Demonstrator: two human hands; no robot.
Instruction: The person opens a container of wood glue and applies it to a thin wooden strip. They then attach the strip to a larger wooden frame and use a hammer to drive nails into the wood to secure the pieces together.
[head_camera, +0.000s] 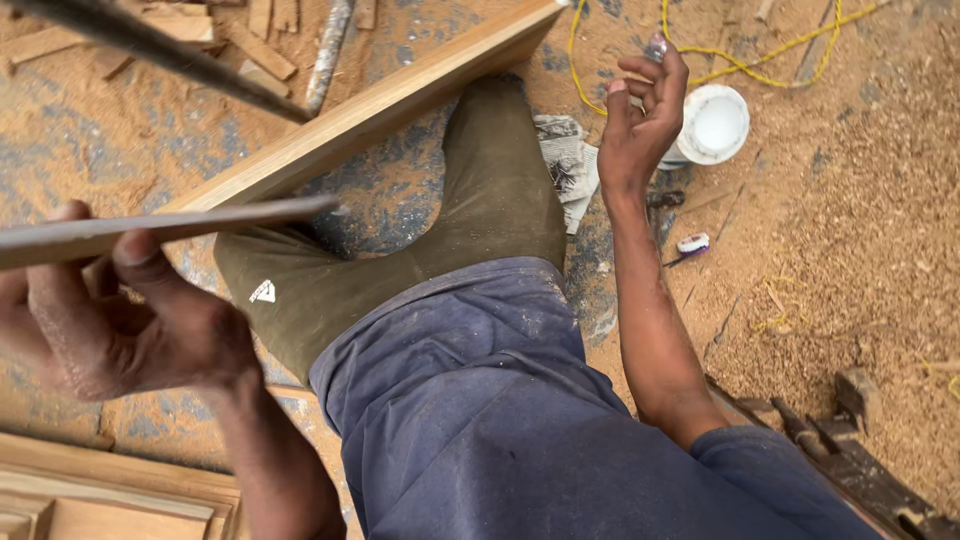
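The left hand (110, 320) gripped a thin flat wooden strip (170, 228) at the left edge of the head view. The thumb lay along the strip's near edge and the fingers (60, 330) were curled under it, pinching it. The strip's long axis ran nearly level across the view, rising slightly to the right. Its free end pointed right and stopped just above the bent knee in olive trousers (400, 260); its other end ran out of the view at the left.

The right hand (645, 115) was raised, well apart from the strip, near the upper middle of the view. Its fingertips (655, 50) were drawn together around a small pale item; what that item was could not be told.

A long wooden plank (400, 100) lay diagonally on the sawdust floor (850, 250), rising from left to right and passing behind the knee. A white round lid (715, 122) lay on the floor just beside the right hand, and a yellow cord (720, 55) looped beyond it. To the right of the right forearm the floor carried only sawdust and small debris. Stacked wooden mouldings (90, 495) occupied the lower left corner, below the left hand. A dark bar (160, 50) crossed the upper left corner above the strip.
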